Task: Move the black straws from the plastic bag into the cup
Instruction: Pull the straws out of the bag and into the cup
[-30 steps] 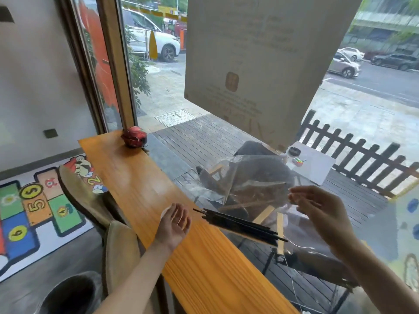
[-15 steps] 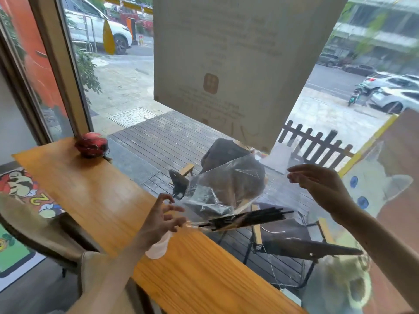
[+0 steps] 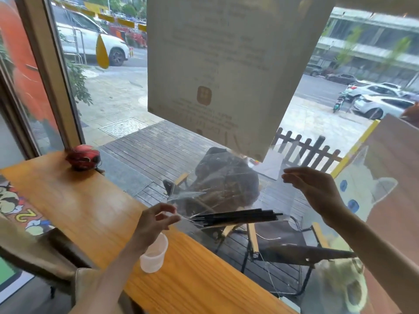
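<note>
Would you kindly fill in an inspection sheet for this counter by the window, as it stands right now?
Surface: wooden counter running along the window glass.
Job's things: black straws lie bundled, roughly level, inside the clear plastic bag, held up above the counter edge; the cup stands upright on the counter, no straws in it.
Clutter: red helmet-shaped object at the counter's far end.
Grippers: left hand pinches the bag's left end above the cup; right hand holds the bag's upper right edge.
Cables: nothing seen.
Surroundings: paper poster on the glass; decking, chairs and parked cars outside.
</note>
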